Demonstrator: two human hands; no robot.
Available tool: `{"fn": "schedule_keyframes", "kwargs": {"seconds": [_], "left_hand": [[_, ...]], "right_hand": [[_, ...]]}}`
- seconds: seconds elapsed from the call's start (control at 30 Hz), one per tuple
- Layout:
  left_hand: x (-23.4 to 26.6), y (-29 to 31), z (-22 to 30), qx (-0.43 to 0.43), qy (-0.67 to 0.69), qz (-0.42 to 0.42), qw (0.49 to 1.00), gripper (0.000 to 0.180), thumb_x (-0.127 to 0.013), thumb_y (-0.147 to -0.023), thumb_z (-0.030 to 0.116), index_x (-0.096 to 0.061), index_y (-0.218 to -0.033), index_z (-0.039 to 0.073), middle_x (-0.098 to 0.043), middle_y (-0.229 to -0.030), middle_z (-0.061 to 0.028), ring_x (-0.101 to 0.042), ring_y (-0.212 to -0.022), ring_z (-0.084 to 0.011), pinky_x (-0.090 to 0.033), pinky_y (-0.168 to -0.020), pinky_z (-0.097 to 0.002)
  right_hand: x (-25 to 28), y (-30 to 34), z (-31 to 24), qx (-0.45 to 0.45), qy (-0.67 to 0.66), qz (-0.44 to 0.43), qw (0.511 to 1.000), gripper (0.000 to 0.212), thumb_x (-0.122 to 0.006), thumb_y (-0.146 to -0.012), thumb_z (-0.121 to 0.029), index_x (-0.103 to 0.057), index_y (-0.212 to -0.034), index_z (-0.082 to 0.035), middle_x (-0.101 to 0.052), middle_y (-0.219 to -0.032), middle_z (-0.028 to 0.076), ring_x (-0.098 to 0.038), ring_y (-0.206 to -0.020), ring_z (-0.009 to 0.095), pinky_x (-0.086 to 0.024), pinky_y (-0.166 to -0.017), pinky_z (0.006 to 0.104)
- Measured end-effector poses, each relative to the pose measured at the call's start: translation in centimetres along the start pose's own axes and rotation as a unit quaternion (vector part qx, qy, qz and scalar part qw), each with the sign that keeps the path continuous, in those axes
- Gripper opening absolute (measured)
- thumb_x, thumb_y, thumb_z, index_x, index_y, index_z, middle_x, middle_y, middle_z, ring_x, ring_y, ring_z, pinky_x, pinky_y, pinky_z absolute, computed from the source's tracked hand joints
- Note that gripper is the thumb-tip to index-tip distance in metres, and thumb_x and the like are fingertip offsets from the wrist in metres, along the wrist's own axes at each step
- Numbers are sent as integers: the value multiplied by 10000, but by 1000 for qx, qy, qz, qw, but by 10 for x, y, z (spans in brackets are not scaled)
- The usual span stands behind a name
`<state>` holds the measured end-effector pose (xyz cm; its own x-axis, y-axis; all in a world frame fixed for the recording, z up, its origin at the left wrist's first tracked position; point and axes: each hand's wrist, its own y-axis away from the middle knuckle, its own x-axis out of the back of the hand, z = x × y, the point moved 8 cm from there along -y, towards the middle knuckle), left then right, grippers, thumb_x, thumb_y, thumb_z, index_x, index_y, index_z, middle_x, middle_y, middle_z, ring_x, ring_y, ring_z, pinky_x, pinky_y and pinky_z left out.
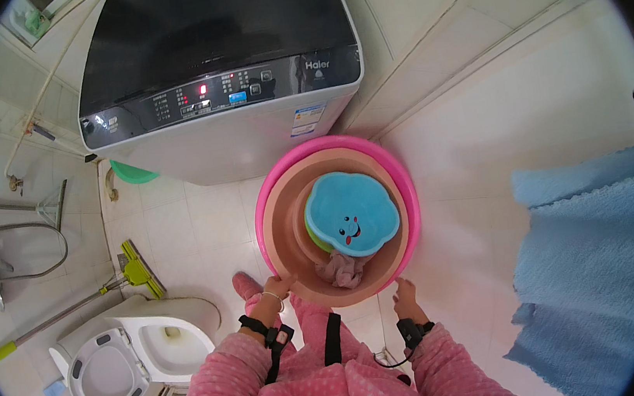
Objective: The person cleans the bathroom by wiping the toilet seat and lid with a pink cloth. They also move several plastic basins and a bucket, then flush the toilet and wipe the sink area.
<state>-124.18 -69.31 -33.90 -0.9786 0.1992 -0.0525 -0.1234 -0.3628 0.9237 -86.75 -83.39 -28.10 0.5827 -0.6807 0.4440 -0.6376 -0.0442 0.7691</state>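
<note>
A tan plastic basin sits inside a wider pink basin, straight in front of me. In the tan one lie a light-blue, cloud-shaped basin with a smiling face, a mostly hidden green piece and a crumpled, pale pinkish cloth. My left hand is closed at the near left edge of the nested basins, its fingers at the tan rim. My right hand is just outside the near right edge of the pink basin, fingers loosely bent and apart, gripping nothing visible.
A top-loading washing machine with a lit panel stands beyond the basins. At left are a toilet with its lid raised, a green-handled mop and a shower hose. A blue towel hangs at right.
</note>
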Motion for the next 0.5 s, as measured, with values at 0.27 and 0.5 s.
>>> {"fn": "schedule_keyframes", "kwargs": {"seconds": [0.27, 0.5], "left_hand": [[-17, 18, 20, 50, -4, -25, 998, 329, -743, -708, 340, -599, -732, 45, -513, -594, -22, -410, -424, -118, -291, -365, -266], [-19, 51, 36, -6, 53, -7, 999, 289, -706, -706, 259, -618, -691, -15, -555, -606, -35, -493, -470, -140, -363, -388, -261]], "right_hand": [[-37, 1, 35, -112, -139, -246, 953, 121, -603, -847, -203, -549, -851, -94, -581, -840, 6, -551, -649, 133, -390, -509, 246], [-11, 5, 22, -112, -110, -183, 970, 237, -644, -831, -290, -568, -973, -116, -521, -914, 31, -508, -726, 156, -424, -591, 268]]}}
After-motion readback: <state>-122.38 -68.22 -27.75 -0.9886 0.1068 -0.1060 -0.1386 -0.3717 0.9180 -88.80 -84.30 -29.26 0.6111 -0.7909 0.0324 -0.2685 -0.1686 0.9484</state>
